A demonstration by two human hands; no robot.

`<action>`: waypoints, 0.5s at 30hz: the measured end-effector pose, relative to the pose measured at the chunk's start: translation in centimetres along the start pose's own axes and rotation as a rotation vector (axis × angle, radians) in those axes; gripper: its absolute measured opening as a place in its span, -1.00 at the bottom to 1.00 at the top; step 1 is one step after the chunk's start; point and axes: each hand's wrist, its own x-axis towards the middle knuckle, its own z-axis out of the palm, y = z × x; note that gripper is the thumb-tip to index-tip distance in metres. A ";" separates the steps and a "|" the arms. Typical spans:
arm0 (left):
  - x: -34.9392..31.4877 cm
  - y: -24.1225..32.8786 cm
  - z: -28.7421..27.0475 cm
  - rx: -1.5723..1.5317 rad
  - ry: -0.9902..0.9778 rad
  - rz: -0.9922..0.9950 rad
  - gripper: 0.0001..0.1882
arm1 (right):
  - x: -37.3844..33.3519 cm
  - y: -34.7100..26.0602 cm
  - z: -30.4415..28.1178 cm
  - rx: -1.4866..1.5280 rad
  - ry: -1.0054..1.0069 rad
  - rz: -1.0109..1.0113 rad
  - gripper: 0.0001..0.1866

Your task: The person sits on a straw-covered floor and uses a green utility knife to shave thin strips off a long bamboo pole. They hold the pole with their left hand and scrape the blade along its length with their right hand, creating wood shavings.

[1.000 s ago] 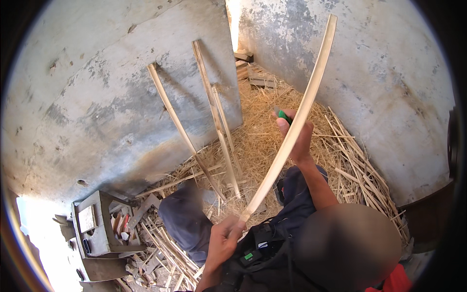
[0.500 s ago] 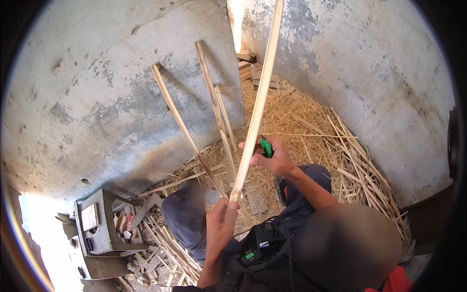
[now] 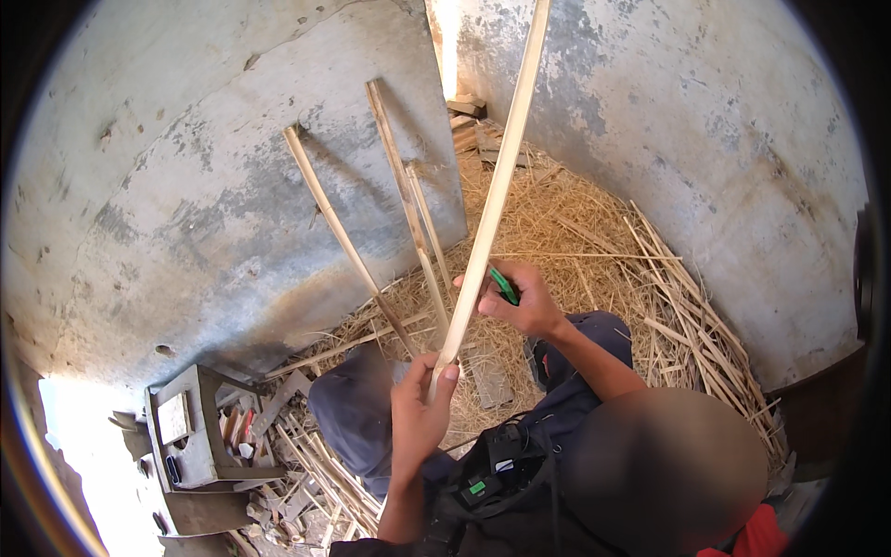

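A long, pale strip of split wood or bamboo (image 3: pixel 502 176) rises at a slant from my lap past the top edge of the view. My left hand (image 3: pixel 420 413) is closed around its lower end, thumb lying along the front face. Farther up, my right hand (image 3: pixel 525 302) is closed on a small green cutter-like tool (image 3: pixel 504 287), held right beside the strip's right edge. Some right fingers reach behind the strip, and their tips show on its left side. Whether the tool's edge touches the strip I cannot tell.
Several poles (image 3: pixel 345 243) lean on the stained left wall (image 3: pixel 186 186). Straw-like shavings (image 3: pixel 566 223) cover the floor ahead. A heap of thin strips (image 3: pixel 701 325) lies along the right wall. At lower left stands a worn box-like stand (image 3: pixel 200 464) with clutter inside.
My left hand has shifted its grip a little up the strip, whose lower end now sits deeper in the palm. The green tool has tilted in my right hand.
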 end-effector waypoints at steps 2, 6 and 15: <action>0.1 0.0 0.3 -0.019 0.018 0.027 -0.83 | -0.5 2.0 -0.4 -0.054 -0.003 -0.090 -0.58; 0.0 0.3 0.4 0.014 0.090 0.074 -0.84 | -0.8 1.3 -0.3 -0.354 -0.080 -0.251 -0.56; -0.3 1.6 0.7 -0.069 0.137 0.132 -0.83 | -0.9 1.0 1.7 -0.619 -0.089 -0.570 -0.56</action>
